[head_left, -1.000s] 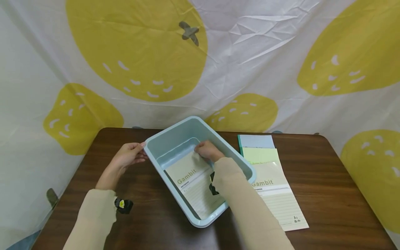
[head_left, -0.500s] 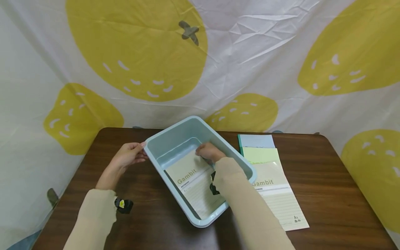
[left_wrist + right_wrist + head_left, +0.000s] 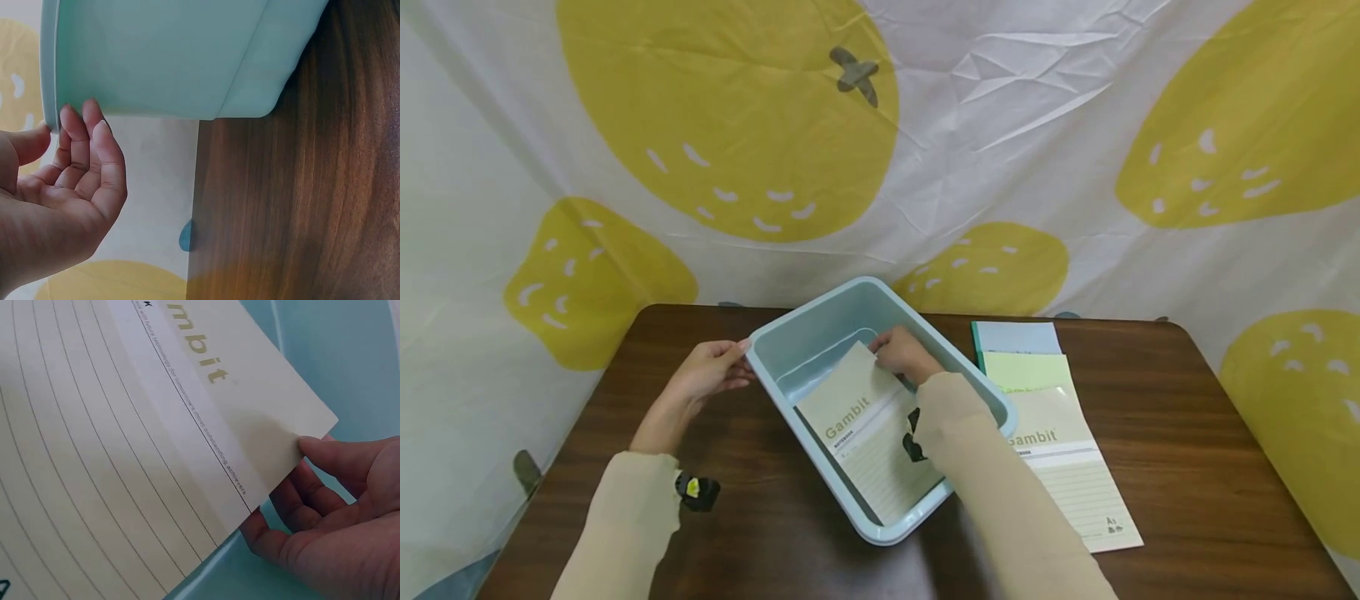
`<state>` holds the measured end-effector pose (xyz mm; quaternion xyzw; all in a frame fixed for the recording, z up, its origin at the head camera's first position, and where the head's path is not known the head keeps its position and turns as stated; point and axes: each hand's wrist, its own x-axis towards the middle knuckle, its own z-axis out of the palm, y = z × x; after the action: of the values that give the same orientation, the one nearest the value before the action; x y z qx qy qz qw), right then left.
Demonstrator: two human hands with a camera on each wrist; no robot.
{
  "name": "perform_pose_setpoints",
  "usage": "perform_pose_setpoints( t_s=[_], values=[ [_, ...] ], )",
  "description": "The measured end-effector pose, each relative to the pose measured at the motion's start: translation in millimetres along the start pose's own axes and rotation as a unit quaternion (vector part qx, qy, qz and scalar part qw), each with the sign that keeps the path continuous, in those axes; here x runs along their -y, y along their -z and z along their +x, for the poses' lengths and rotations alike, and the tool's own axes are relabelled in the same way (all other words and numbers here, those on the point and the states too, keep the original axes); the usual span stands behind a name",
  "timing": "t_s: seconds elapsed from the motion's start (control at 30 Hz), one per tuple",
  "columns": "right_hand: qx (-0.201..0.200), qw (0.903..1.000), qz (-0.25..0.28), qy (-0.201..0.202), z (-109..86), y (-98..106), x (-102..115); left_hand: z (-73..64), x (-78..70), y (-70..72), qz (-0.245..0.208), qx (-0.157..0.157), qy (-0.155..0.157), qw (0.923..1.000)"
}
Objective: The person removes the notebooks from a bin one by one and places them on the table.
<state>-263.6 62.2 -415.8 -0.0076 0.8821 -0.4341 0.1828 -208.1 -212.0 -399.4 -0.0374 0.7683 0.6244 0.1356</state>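
Note:
A pale blue plastic basin [image 3: 822,321] stands on the table, turned at an angle. Inside it lies a cream notebook [image 3: 872,442] printed "Gambit", its far right corner raised off the bottom. My right hand [image 3: 906,354] reaches into the basin and pinches that notebook's edge; in the right wrist view the thumb [image 3: 331,453] is on the cover and the other fingers are underneath. With my left hand [image 3: 707,371] I pinch the basin's rim at its left corner, thumb on top and fingertips [image 3: 74,122] under the lip.
Right of the basin, notebooks overlap: a cream one [image 3: 1067,475] in front, a yellow-green one [image 3: 1026,372] behind it, a light blue one [image 3: 1018,337] at the back. The dark wooden table [image 3: 1187,450] ends at a fruit-patterned curtain [image 3: 985,150].
The notebook's far right corner has lifted from the basin's bottom, and my right hand has risen slightly with it. My left hand stays at the rim; the basin has not moved.

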Motion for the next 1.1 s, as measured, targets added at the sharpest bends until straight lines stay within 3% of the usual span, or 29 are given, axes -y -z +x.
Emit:
perform_pose_setpoints(
  t_s=[0.13, 0.47, 0.73, 0.93, 1.1],
  values=[
    [-0.004, 0.9998, 0.018, -0.007, -2.9, 2, 4, 0.1, -0.6, -0.1, 0.002, -0.001, 0.003, 1.0],
    [0.03, 0.9968, 0.071, 0.018, -9.7, 15, 18, -0.5, 0.0, 1.2, 0.002, -0.003, 0.007, 1.0],
    [0.033, 0.9939, 0.104, 0.016, -24.1, 36, 37, -1.3, 0.0, 0.2, -0.003, -0.001, 0.009, 0.9999],
    [0.053, 0.9892, 0.132, 0.035, -38.5, 53, 46, -1.7, -1.4, -1.1, -0.004, -0.005, 0.016, 0.9999],
    [0.039, 0.987, 0.144, 0.059, -54.1, 67, 53, -2.4, -2.8, -2.1, 0.002, -0.006, 0.018, 0.9998]
  ],
)
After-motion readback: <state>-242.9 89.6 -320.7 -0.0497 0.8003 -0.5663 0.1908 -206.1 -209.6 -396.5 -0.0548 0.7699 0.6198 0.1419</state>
